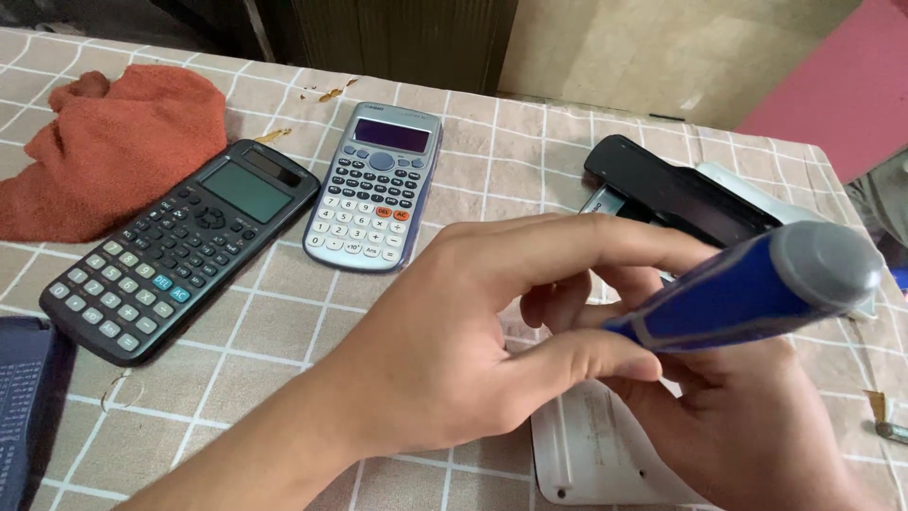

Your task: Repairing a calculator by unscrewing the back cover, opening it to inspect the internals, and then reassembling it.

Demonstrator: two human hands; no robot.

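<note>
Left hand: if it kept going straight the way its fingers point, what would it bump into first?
The left hand points right, so it would likely first meet the blue-and-grey tool handle it already touches; depth beyond is unclear.

Screwdriver handle: smooth blue plastic, matt grey cap. Black calculator, near left: matt plastic. Silver calculator, far centre: glossy plastic with metallic sheen. Rust-red cloth, far left: rough knit. Tablecloth: smooth checked fabric. White casing: smooth plastic.
</note>
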